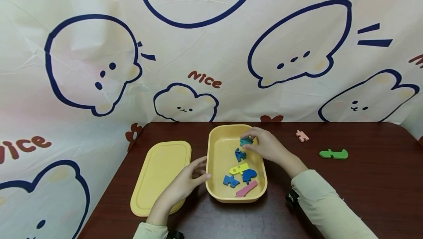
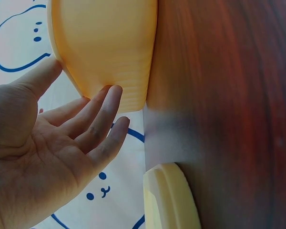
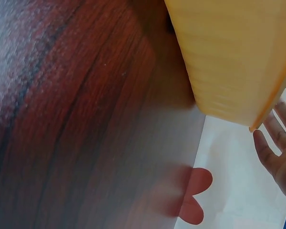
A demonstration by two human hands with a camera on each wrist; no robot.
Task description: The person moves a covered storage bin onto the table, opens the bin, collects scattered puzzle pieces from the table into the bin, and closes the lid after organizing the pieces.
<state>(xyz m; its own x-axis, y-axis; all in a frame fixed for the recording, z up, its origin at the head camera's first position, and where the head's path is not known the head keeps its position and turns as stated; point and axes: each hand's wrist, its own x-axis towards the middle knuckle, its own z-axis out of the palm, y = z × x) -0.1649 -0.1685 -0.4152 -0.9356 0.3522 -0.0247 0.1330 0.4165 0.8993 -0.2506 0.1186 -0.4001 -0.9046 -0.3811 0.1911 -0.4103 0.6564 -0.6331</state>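
A yellow plastic box [image 1: 216,191] stands on the table, holding several foam-like puzzle pieces. My right hand [image 1: 266,145] reaches over its far right rim, thumb and fingers pinching a teal puzzle piece [image 1: 246,141]. Just below lies a dark blue piece [image 1: 240,154]. Nearer the front are a yellow piece [image 1: 239,169], two blue pieces [image 1: 249,175] and a pink strip [image 1: 246,189]. My left hand [image 1: 181,184] touches the box's left side with relaxed fingers; in the left wrist view its thumb reaches the rim and its fingertips meet the wall. The right wrist view hides the held piece behind the box.
The flat yellow lid [image 1: 162,173] lies left of the box, partly under my left forearm in the head view. On the right are a pale pink puzzle piece [image 1: 302,136] and a green piece [image 1: 333,154]. A printed cloth [image 1: 231,59] hangs behind the dark wooden table [image 1: 373,187].
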